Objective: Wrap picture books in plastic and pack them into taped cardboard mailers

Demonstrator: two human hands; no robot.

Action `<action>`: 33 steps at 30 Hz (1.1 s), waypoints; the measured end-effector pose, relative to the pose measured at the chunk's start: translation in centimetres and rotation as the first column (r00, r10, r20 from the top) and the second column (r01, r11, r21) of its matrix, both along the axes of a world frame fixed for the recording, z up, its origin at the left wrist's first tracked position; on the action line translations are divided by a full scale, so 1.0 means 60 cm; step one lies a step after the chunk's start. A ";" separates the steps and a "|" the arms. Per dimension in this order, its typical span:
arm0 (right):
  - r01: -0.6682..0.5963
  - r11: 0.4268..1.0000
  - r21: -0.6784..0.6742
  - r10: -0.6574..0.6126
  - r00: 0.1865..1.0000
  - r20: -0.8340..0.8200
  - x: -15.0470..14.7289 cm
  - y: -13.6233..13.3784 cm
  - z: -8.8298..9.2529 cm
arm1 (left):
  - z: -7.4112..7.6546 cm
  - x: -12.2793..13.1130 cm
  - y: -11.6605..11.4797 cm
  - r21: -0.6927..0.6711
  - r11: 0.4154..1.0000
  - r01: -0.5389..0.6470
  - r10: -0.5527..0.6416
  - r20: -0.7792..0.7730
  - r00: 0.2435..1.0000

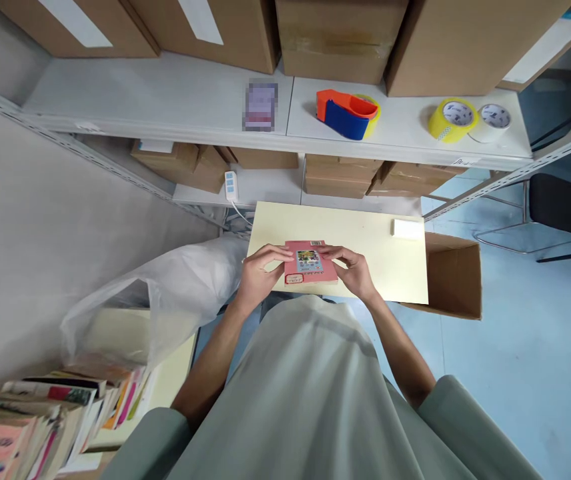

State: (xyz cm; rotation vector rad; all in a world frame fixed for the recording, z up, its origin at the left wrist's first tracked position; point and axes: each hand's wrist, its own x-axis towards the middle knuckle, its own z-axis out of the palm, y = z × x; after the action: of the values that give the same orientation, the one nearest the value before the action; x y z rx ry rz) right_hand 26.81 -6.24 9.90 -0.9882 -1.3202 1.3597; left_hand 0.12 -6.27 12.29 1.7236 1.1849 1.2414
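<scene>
A pink book (310, 261) lies face up at the near edge of the cream table (365, 230), a picture panel in the middle of its cover. My left hand (261, 272) grips its left side, fingers bent over the edge of the cover. On the opposite side my right hand (353, 270) has its fingertips on the cover's upper right and its thumb by the right edge. Both palms face inward, and the book's underside is hidden.
A white block (408, 229) sits at the table's right end, beside an open cardboard box (454, 277). The shelf ahead bears a tape dispenser (346, 115) and tape rolls (453, 121). At left are a plastic bag (180, 283) and stacked books (50, 413).
</scene>
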 end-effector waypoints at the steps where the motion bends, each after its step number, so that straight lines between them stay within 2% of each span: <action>1: 0.003 1.000 0.008 -0.003 1.000 0.009 -0.001 -0.001 0.000 | 0.002 -0.002 -0.001 0.018 1.000 0.005 -0.004 -0.008 1.000; 5: 0.011 1.000 0.026 -0.012 0.999 0.042 -0.004 -0.008 -0.005 | 0.003 -0.010 -0.008 -0.038 0.999 -0.001 0.001 -0.018 1.000; 9: 0.050 0.999 -0.019 -0.048 0.994 0.095 -0.004 -0.009 -0.014 | -0.011 -0.011 -0.021 -0.274 0.959 -0.077 0.102 0.077 0.992; 13: 0.102 0.989 -0.105 -0.094 0.992 0.082 -0.003 -0.010 -0.023 | -0.024 -0.008 -0.028 -0.418 0.908 -0.017 0.090 0.156 0.984; 17: 0.081 0.991 -0.109 -0.070 0.992 0.104 0.003 -0.011 -0.023 | -0.028 -0.009 -0.027 -0.443 0.896 0.030 0.029 0.126 0.992; 22: 0.030 0.993 -0.114 -0.018 0.995 0.099 0.012 -0.009 -0.020 | -0.027 -0.011 -0.023 -0.431 0.902 -0.002 0.035 0.067 0.997; 26: 0.060 0.977 -0.206 -0.034 0.991 0.128 0.009 -0.009 -0.006 | -0.017 -0.004 -0.021 -0.471 0.882 -0.029 0.058 0.046 0.997; 30: 0.030 0.939 -0.342 0.018 0.990 0.138 0.000 -0.007 0.015 | -0.009 0.003 -0.021 -0.544 0.839 -0.027 0.050 0.029 0.998; 33: 0.012 0.932 -0.361 0.046 0.987 0.152 -0.003 -0.005 0.020 | -0.011 0.002 -0.021 -0.564 0.826 -0.029 0.044 0.012 0.999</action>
State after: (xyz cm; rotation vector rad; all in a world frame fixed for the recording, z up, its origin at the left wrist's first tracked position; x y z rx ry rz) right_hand 26.61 -6.54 11.10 -1.3602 -1.2170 1.6008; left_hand 0.25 -7.51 11.66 1.2397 1.4023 0.8073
